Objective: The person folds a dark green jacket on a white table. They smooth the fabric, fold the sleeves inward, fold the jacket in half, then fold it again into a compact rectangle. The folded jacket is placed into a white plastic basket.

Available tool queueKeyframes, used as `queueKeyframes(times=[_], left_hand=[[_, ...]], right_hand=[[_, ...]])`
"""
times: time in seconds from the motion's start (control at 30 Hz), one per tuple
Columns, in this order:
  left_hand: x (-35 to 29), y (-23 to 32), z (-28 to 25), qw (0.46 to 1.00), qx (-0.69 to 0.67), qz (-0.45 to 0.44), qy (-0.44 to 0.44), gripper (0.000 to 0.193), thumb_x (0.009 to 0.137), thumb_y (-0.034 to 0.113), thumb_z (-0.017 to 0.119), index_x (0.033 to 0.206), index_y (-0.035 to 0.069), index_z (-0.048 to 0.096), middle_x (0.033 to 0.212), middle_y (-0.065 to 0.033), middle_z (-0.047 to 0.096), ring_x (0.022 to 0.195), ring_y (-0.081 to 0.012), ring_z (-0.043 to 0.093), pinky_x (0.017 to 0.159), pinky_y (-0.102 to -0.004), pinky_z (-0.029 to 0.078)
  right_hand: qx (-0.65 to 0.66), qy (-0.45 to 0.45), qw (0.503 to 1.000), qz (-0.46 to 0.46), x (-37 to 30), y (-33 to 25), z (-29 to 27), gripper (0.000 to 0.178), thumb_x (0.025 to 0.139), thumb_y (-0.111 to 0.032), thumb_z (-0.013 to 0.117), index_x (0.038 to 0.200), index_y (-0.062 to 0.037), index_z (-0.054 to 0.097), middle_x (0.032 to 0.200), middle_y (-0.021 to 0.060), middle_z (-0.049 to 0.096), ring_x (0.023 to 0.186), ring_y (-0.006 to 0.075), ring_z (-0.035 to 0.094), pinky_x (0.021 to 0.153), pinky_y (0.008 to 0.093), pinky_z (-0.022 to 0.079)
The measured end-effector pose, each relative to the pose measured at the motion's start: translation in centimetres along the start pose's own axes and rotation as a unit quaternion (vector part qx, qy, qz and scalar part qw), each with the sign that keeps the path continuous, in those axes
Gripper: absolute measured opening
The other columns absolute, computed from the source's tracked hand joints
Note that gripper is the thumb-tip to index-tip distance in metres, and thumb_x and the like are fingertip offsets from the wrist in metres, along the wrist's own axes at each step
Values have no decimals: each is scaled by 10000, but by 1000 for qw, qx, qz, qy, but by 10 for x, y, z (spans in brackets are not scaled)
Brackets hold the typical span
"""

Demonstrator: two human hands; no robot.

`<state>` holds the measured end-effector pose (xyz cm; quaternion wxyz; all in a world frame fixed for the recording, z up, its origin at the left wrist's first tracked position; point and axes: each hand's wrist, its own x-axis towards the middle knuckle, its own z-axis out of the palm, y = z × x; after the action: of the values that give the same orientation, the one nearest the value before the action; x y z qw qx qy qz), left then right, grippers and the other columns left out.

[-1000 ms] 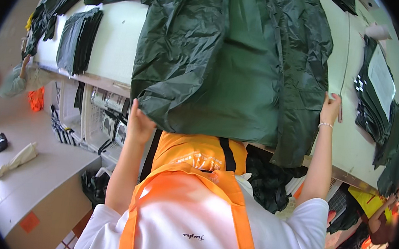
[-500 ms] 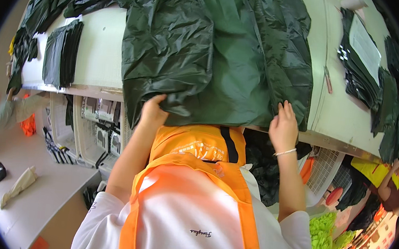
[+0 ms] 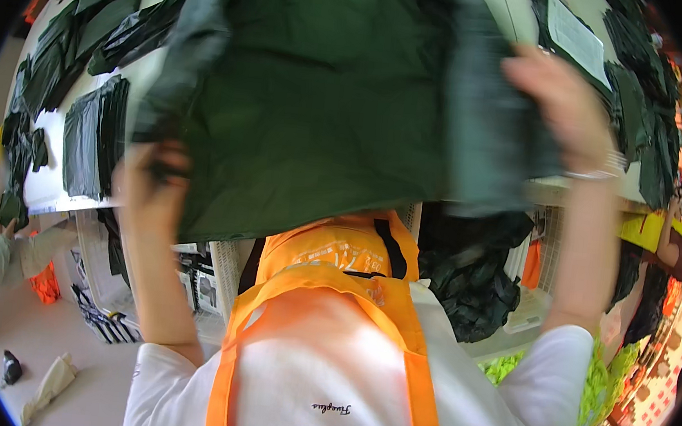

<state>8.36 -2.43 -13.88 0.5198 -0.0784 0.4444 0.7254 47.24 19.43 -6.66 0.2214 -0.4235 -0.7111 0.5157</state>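
Observation:
A dark green jacket (image 3: 326,113) of thin, slightly shiny fabric lies opened over the table, its inner side facing up and its lower edge hanging toward my orange apron. My left hand (image 3: 155,183) is closed on the jacket's left front panel, near the lower corner. Over at the right front panel, my right hand (image 3: 561,103) is smeared by motion. It is beside or against the fabric there, and its grip cannot be made out. The right panel is blurred too.
Folded dark green garments (image 3: 95,136) are stacked at the left of the pale table. More dark garments with a white sheet (image 3: 578,40) lie at the right. Beneath the table, a black bundle (image 3: 470,279) sits near white crates. Other people's arms show at both sides.
Both hands have moved apart, the left one outward to the left, the right one up and to the right. The jacket's front panels have spread wider, showing more of its inside.

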Motion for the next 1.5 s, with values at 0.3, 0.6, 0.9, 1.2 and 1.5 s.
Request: queueKeyframes(times=[0.3, 0.6, 0.9, 1.2, 1.5], left_hand=[[65, -138, -44, 962, 203, -168, -70, 386, 834, 451, 651, 988, 98, 629, 831, -30, 651, 685, -154, 619, 585, -260, 484], [65, -93, -25, 984, 105, -137, -53, 278, 832, 417, 661, 848, 141, 640, 627, 26, 621, 454, -122, 550, 408, -244, 430], [57, -94, -9, 981, 2, -185, -59, 374, 815, 384, 687, 1037, 86, 650, 1022, -104, 669, 949, -273, 625, 899, -415, 480], [50, -174, -27, 975, 15, -219, -38, 402, 820, 275, 709, 1073, -22, 610, 1054, -118, 655, 930, -251, 634, 857, -385, 493], [67, -143, -83, 825, 548, -138, -3, 769, 698, 489, 755, 1050, -173, 583, 1002, -178, 654, 888, -239, 634, 794, -305, 471]], right_hand=[[266, -143, 951, 60, -27, 67, 209, 218, 917, -182, 554, 1004, 11, 607, 903, 105, 669, 774, 120, 615, 677, 261, 504], [34, 216, 931, 291, -28, 268, 64, 252, 844, -189, 632, 934, 47, 640, 819, 70, 654, 754, 154, 591, 724, 268, 463], [-366, 425, 814, 150, -8, 242, -78, 219, 819, -259, 634, 869, -46, 648, 770, 135, 669, 742, 303, 641, 696, 394, 494], [-50, -32, 997, 47, -60, 83, 189, 350, 786, -205, 732, 1061, -35, 597, 873, 67, 646, 722, 148, 600, 635, 284, 497], [-100, 128, 987, 15, -68, 125, 192, 160, 885, -109, 577, 1008, -20, 628, 666, 103, 609, 571, 117, 546, 561, 258, 437]])
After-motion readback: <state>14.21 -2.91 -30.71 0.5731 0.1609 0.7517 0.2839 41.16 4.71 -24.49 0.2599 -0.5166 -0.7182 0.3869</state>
